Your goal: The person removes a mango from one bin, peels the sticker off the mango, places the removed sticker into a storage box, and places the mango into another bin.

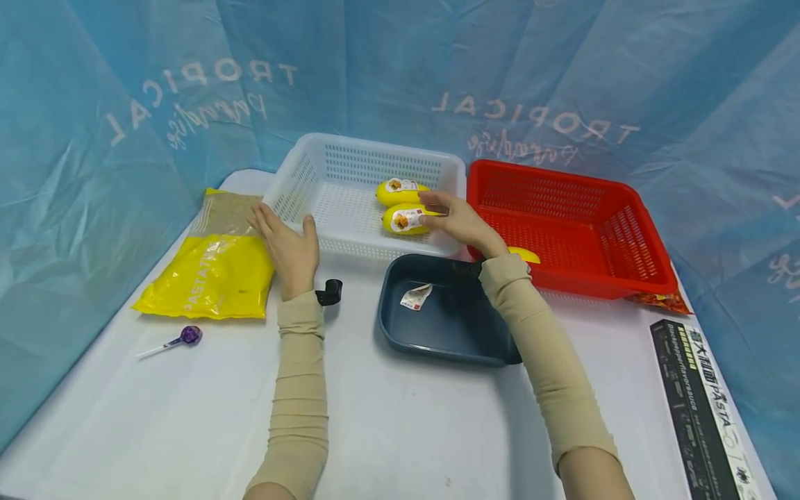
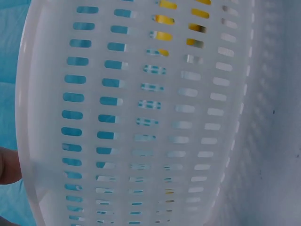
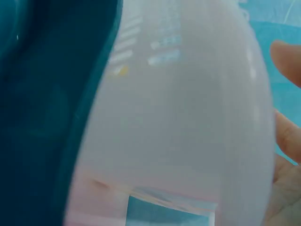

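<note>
two yellow packs (image 1: 403, 205) in white basket (image 1: 325, 182) | right hand (image 1: 459, 221) — fingers straight, touching the near pack | left hand (image 1: 289, 246) flat at basket rim | third pack (image 1: 525, 255) outside — not yet in

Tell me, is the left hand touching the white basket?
Touching. In the head view the left hand rests with its thumb on the near rim of the white basket.

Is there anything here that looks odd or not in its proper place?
A small torn wrapper lies alone in the dark tray. An orange packet is pinned under the red basket's corner. Nothing is spilled.
</note>
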Demonstrator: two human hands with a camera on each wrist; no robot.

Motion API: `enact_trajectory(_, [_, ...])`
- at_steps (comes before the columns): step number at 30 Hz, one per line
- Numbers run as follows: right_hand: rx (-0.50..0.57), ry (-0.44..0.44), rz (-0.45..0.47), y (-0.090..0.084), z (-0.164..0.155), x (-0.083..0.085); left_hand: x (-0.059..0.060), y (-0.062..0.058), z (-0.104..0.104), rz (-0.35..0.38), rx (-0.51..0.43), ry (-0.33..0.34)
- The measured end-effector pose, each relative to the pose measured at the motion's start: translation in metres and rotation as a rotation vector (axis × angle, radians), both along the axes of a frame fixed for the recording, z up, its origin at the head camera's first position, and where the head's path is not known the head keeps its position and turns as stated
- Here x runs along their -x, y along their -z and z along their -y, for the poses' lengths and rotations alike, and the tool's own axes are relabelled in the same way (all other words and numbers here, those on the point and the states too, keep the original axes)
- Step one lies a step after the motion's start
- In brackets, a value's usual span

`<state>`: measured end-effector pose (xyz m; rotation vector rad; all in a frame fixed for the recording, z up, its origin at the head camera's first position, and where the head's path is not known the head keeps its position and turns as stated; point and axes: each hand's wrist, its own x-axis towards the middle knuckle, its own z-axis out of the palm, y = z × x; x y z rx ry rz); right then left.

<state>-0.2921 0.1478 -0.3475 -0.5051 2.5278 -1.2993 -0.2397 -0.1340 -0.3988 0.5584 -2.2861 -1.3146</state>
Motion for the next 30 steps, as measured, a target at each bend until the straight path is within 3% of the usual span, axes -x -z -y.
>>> enact_trajectory(9, [-0.167, -0.097, 0.033, -0.009, 0.008, 0.024, 0.001, 0.000, 0.005, 0.033, 0.017, 0.005])
enact_trajectory(19, [-0.333, -0.220, 0.132, -0.030, 0.005, 0.029, 0.001, 0.005, 0.007, 0.014, 0.035, 0.001])
enact_trajectory(30, [-0.353, -0.164, 0.118, -0.026, 0.015, 0.044, 0.001, 0.004, 0.006, 0.023, 0.036, -0.009])
